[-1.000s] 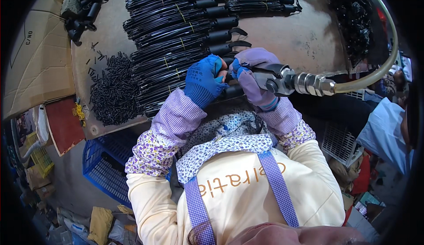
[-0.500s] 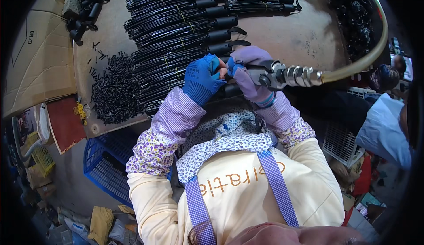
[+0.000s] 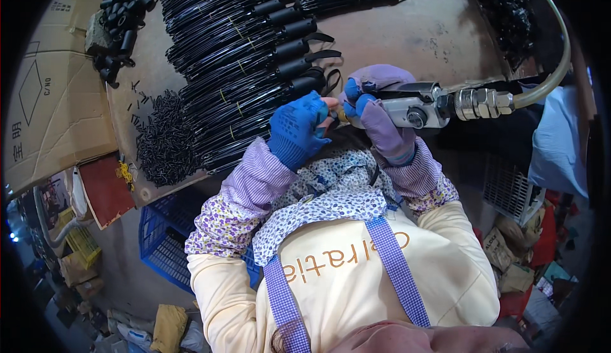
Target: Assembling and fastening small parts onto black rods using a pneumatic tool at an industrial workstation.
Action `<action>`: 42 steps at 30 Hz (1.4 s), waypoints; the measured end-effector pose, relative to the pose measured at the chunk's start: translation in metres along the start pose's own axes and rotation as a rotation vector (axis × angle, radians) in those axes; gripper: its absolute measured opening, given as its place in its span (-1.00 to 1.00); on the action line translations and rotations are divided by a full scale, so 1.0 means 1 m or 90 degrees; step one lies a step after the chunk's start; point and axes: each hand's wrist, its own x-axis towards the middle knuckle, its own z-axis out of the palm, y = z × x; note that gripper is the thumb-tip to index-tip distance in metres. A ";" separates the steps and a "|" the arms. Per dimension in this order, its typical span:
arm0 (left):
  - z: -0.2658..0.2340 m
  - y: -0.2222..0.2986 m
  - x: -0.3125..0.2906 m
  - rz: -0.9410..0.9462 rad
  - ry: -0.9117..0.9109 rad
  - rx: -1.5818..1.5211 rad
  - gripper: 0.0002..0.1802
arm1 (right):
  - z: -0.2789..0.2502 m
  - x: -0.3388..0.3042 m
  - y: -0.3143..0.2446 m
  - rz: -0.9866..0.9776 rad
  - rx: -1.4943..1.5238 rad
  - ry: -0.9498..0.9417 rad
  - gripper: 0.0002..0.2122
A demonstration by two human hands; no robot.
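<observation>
My right hand (image 3: 382, 108), in a lilac glove with blue fingertips, is wrapped round a silver air tool (image 3: 420, 108) with a translucent hose (image 3: 552, 84) at its back. The tool's brass-coloured nose (image 3: 344, 115) points left, at my left fingertips. My left hand (image 3: 298, 127) wears a blue knit glove with bare fingertips. Its fingers are pinched together at the nose; whatever they hold is hidden. Just beyond both hands lie bundles of thin black rods (image 3: 219, 92) with black cylindrical handles (image 3: 291, 50) and wrist straps, like umbrella frames.
Left of the bundles, small black pins (image 3: 167, 140) lie heaped on the table (image 3: 439, 35). Black tube-shaped parts (image 3: 124, 9) are piled at the far left beside a cardboard box (image 3: 57, 98). A blue plastic crate (image 3: 162, 242) stands below the table edge. More black parts (image 3: 499, 16) lie far right.
The air tool has swung and now shows more of its side, lying almost level. Its nose has drawn slightly right, with the brass part now visible. The view has shifted a little.
</observation>
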 end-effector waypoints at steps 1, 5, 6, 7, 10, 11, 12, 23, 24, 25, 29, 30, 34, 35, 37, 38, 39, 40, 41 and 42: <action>0.000 0.001 0.000 0.033 0.015 0.051 -0.72 | 0.001 0.000 0.001 0.010 0.036 -0.008 -0.68; -0.001 0.004 0.001 0.133 0.059 0.206 -0.75 | 0.008 -0.001 0.009 0.037 0.149 -0.034 -0.66; -0.002 0.006 0.001 0.124 0.050 0.211 -0.74 | 0.010 -0.002 0.011 0.036 0.131 -0.019 -0.66; -0.004 0.009 0.002 0.116 0.041 0.216 -0.73 | 0.011 -0.003 0.015 0.036 0.113 -0.004 -0.67; -0.008 0.013 0.003 0.099 0.023 0.225 -0.72 | 0.014 -0.005 0.023 0.034 0.076 0.027 -0.67; -0.009 0.014 0.003 0.107 0.028 0.209 -0.72 | 0.014 -0.005 0.026 0.037 0.072 0.025 -0.67; -0.009 0.015 0.003 0.115 0.034 0.194 -0.72 | 0.014 -0.006 0.029 0.039 0.067 0.023 -0.66; -0.011 0.011 -0.011 0.061 0.018 0.349 -0.67 | 0.004 -0.002 0.039 -0.094 -0.051 -0.068 -0.65; -0.011 0.010 -0.012 0.051 0.024 0.424 -0.66 | 0.003 -0.003 0.038 -0.074 -0.031 -0.066 -0.66; -0.011 0.009 -0.014 0.049 0.025 0.424 -0.66 | 0.004 -0.002 0.036 -0.073 -0.031 -0.068 -0.66; -0.007 -0.002 -0.023 0.029 0.020 0.401 -0.64 | 0.003 0.000 0.028 -0.089 -0.149 -0.085 -0.66; -0.006 -0.002 -0.022 0.028 0.023 0.399 -0.64 | 0.001 0.000 0.027 -0.089 -0.151 -0.087 -0.66; -0.004 0.000 -0.014 0.042 0.000 0.388 -0.63 | -0.004 0.005 0.023 -0.132 -0.233 -0.109 -0.67; -0.003 0.000 -0.014 0.040 0.003 0.386 -0.63 | -0.004 0.004 0.023 -0.131 -0.235 -0.112 -0.67; 0.000 0.000 -0.012 0.029 -0.018 0.381 -0.60 | -0.003 0.002 0.024 -0.118 -0.222 -0.084 -0.77; 0.001 -0.001 -0.011 0.024 -0.028 0.379 -0.58 | -0.003 0.001 0.024 -0.111 -0.216 -0.070 -0.82; 0.003 -0.001 -0.010 0.018 -0.039 0.376 -0.57 | -0.003 0.001 0.024 -0.105 -0.209 -0.056 -0.86; 0.003 0.000 -0.010 0.015 -0.036 0.376 -0.57 | -0.004 0.001 0.025 -0.104 -0.209 -0.060 -0.86; 0.004 0.002 -0.008 0.017 -0.030 0.369 -0.54 | -0.005 0.001 0.025 -0.122 -0.210 -0.073 -0.83; 0.003 0.005 -0.007 0.019 -0.024 0.363 -0.51 | -0.006 0.001 0.026 -0.142 -0.211 -0.085 -0.79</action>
